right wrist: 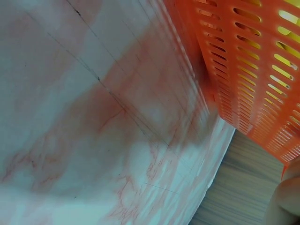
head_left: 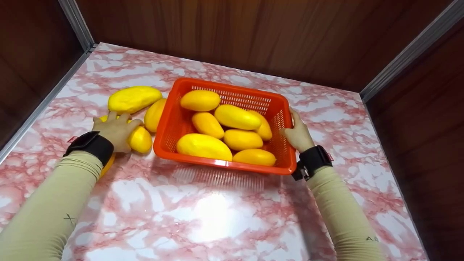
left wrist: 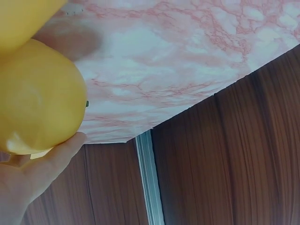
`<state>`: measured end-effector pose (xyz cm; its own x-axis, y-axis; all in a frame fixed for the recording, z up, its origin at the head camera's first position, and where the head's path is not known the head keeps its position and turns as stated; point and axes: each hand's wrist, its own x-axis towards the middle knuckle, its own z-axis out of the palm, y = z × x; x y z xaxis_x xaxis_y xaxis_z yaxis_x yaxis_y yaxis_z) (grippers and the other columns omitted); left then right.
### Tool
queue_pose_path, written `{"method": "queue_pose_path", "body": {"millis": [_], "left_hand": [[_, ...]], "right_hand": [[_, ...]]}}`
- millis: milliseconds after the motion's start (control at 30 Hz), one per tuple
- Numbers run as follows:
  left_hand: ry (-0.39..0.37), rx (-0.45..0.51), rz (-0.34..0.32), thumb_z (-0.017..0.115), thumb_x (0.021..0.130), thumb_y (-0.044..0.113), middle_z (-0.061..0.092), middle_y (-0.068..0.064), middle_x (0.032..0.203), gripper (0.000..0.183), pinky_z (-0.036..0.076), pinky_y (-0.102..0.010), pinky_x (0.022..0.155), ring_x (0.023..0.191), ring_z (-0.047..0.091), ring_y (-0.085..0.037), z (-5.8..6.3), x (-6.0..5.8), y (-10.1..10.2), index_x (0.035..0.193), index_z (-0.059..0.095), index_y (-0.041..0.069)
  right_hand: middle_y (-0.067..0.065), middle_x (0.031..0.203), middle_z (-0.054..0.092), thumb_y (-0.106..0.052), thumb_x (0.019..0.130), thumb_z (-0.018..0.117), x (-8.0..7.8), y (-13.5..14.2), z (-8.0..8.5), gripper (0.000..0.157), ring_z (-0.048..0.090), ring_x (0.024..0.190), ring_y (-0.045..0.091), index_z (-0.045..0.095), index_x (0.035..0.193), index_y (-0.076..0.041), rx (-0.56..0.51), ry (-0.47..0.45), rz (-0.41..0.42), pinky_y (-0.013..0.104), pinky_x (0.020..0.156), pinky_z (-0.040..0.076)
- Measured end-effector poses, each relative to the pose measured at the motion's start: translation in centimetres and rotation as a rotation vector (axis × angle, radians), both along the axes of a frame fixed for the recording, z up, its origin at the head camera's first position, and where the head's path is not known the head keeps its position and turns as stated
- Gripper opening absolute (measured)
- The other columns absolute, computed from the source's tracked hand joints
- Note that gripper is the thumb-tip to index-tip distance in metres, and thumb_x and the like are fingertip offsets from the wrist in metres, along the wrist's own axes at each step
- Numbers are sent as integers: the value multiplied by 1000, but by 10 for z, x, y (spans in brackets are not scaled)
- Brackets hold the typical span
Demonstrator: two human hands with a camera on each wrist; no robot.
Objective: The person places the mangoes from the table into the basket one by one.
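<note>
Over a group of yellow mangoes on the table's left, my left hand curls its fingers down around a mango. The left wrist view shows a finger along the rounded end of a mango. My right hand grips the right rim of an orange-red plastic basket, thumb inside the rim and fingers outside. Several mangoes lie in the basket. In the right wrist view, the slotted basket wall rises beside the fingers.
One mango lies beyond my left hand, and another sits against the basket's left side. Part of a further mango shows under my left wrist. Brown wood panels enclose the pink-and-white marbled table.
</note>
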<state>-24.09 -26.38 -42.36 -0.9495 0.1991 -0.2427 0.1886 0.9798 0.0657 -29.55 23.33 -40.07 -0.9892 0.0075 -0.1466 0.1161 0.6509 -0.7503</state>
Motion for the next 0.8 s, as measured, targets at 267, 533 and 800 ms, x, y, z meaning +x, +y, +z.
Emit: {"method": "queue_pose_path", "body": {"millis": [267, 533, 800], "left_hand": [[20, 39, 7, 80, 69, 29, 42, -27, 137, 80, 30, -82, 85, 129, 26, -56, 5, 2, 1, 140, 47, 14], [62, 66, 43, 74, 73, 41, 41, -28, 136, 82, 31, -79, 85, 123, 30, -55, 15, 2, 0, 144, 42, 15], [62, 73, 83, 70, 78, 43, 37, -31, 137, 82, 36, -78, 82, 120, 32, -56, 21, -1, -3, 146, 37, 13]], "right_hand": [[25, 141, 50, -3, 80, 58, -1, 1, -3, 91, 57, 111, 33, 17, 160, -22, -7, 18, 3, 42, 91, 50], [25, 142, 50, -2, 80, 57, -1, 0, -2, 93, 57, 113, 34, 15, 160, -23, -22, 2, 2, 42, 91, 50], [25, 144, 48, -2, 81, 58, -2, 1, -2, 93, 56, 113, 35, 15, 160, -24, -21, -7, -4, 44, 93, 49]]}}
